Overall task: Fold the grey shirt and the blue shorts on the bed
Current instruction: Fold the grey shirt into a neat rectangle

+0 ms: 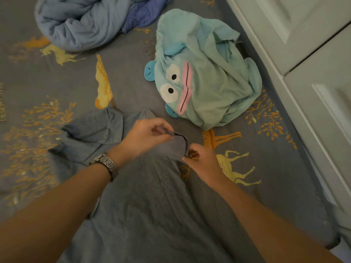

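The grey shirt (148, 198) lies spread lengthwise on the bed, its body running toward me and one sleeve (89, 133) crumpled to the left. My left hand (146, 133), with a metal watch on the wrist, pinches the shirt's dark collar edge (182, 137) from the left. Just to the right, my right hand (199, 158) pinches the same collar strip at its lower end. The collar arches up between the two hands. I cannot pick out the blue shorts for certain.
A teal cartoon-face blanket (205, 73) sits bunched at the right. A rolled blue-grey quilt (85, 21) lies at the top left. The bed sheet (57, 82) is grey with yellow deer and branches. White cupboard doors (313, 54) border the bed's right edge.
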Motion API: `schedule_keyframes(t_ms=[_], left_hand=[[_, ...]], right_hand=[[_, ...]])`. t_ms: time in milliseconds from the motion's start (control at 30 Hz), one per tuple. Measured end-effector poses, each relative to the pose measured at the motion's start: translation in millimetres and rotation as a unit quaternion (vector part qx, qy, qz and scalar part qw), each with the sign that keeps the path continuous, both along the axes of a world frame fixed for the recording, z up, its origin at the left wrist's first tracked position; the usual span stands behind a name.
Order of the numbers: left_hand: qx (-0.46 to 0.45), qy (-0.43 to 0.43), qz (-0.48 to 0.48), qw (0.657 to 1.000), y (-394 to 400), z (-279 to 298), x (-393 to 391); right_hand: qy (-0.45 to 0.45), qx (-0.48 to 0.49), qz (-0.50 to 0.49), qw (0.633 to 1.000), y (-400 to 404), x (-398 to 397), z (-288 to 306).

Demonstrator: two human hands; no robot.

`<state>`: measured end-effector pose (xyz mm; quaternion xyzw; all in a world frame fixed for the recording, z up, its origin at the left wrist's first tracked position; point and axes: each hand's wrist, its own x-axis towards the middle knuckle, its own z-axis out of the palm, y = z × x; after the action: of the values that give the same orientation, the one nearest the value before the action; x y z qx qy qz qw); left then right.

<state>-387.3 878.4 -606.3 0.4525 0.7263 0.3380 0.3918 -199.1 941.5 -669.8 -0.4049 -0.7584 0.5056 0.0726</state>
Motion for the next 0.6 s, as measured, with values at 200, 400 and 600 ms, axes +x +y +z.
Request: schedule_keyframes(t_ms=[200,400,600], left_hand=[[-0.023,0.077,-0.041,0.996,-86.5,-21.1,-15.5],[-0.075,0.177,-0.100,0.976,-108.0,-54.4,-25.3],[-0.088,0.281,-0.154,0.943,-116.0,-64.2,-18.1]], right_hand=[[0.019,0.058,0.090,0.994,-12.7,3.1,-2.7],[0.026,0.100,0.124,0.987,-21.2,6.1,-18.4],[-0.004,0.143,0.186,0.972,-33.5,9.3,-28.8]])
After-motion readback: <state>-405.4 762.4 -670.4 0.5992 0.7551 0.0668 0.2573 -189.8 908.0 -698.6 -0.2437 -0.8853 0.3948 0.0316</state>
